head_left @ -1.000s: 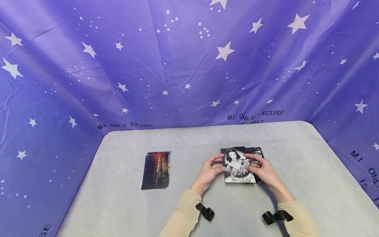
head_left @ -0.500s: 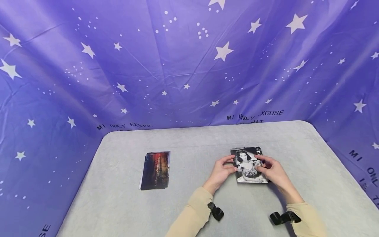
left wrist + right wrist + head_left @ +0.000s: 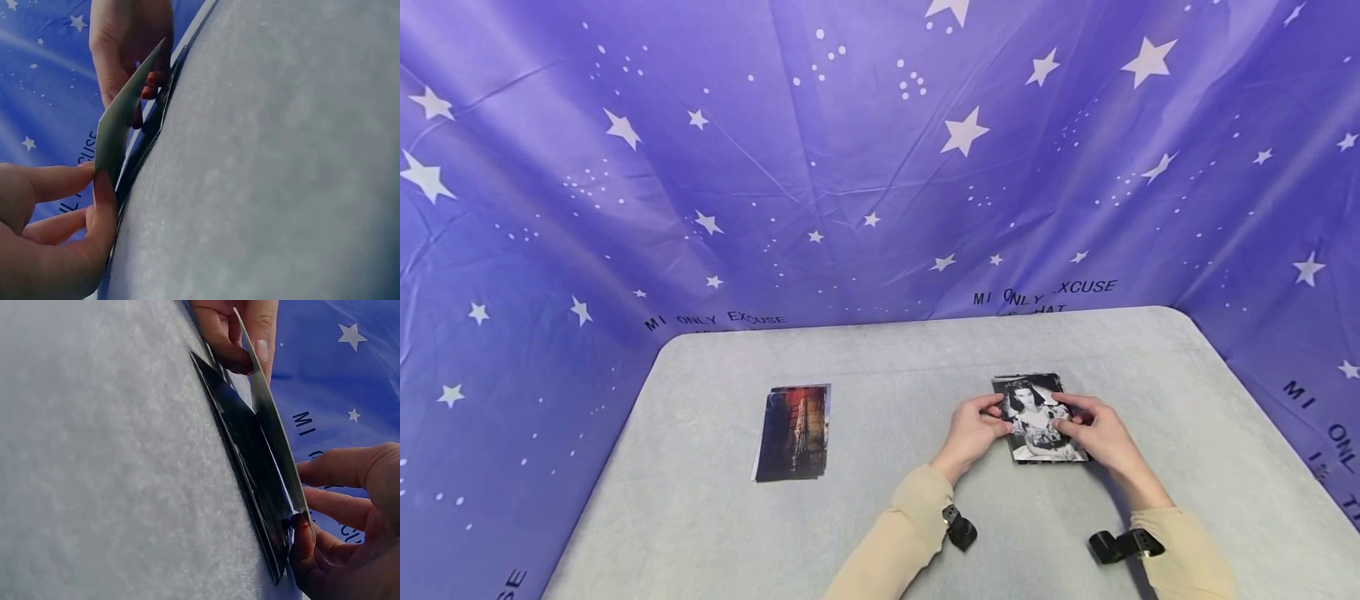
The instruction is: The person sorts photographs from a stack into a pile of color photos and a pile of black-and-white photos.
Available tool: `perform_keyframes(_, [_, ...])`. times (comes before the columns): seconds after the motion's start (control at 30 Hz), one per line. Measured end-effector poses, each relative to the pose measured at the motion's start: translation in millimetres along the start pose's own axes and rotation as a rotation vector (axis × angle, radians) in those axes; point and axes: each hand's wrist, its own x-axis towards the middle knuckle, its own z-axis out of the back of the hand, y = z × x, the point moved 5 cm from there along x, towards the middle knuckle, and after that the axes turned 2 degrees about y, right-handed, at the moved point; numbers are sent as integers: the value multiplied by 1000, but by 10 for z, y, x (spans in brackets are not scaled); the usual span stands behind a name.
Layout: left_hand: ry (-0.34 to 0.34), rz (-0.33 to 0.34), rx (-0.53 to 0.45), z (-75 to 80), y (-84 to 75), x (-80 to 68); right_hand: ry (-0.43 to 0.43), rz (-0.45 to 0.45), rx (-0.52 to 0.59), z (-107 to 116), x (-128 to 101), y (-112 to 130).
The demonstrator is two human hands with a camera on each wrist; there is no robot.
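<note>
A black-and-white photo card (image 3: 1037,429) with a portrait of a person in a patterned dress is held between both hands. My left hand (image 3: 973,433) pinches its left edge between thumb and fingers, and my right hand (image 3: 1101,433) pinches the right edge. Both wrist views show the card (image 3: 122,119) tilted a little above a stack of dark cards (image 3: 240,456) on the table. In the head view the held card covers most of that stack, whose top edge peeks out behind it.
Further left on the grey table (image 3: 880,400) lies another stack of cards (image 3: 793,433), its top one dark with red and orange. A purple star-printed cloth (image 3: 850,167) hangs behind and at both sides of the table.
Both hands have moved right with the photo card, from partly beside the right stack to over it. The left stack has stayed in place.
</note>
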Motion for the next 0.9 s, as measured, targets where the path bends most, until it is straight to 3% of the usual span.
perform_keyframes(0.13, [-1,-7,70,-20,-40,12,0,-16,-30,8,-4,21])
perform_keyframes(0.43, [50,-62,242,-7,-109,21,-27,16,-220,2,1,36])
perform_keyframes(0.67, [68,-51,228,47,-127,5,-6,23,-233,-1,27,14])
perform_keyframes(0.9, [97,-82,174,101,-107,-59,-4,40,-218,31,-13,15])
